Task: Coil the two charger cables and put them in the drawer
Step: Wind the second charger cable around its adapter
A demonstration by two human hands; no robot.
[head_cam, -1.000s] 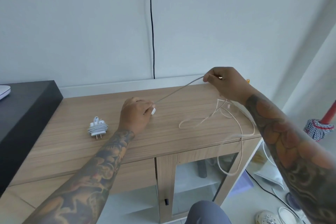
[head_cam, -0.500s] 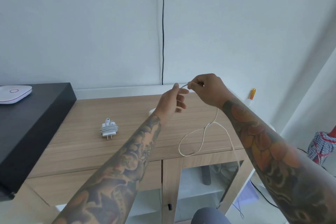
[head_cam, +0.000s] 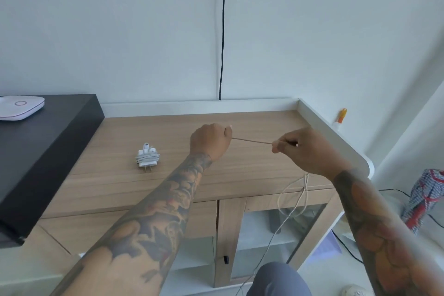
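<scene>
The loose cable (head_cam: 252,141) ran taut between both hands above the middle of the bench (head_cam: 240,175), its slack drooping past the front right edge in tangled loops. Thin, limp and light, it looked likely to spring out of a coil unless pinched at each turn, best held near the end. The left hand (head_cam: 210,142) was clenched around one end, knuckles up; the right hand (head_cam: 305,149) pinched the strand with its fingers (head_cam: 277,148). A coiled charger (head_cam: 147,157) lay toward the bench's left side.
</scene>
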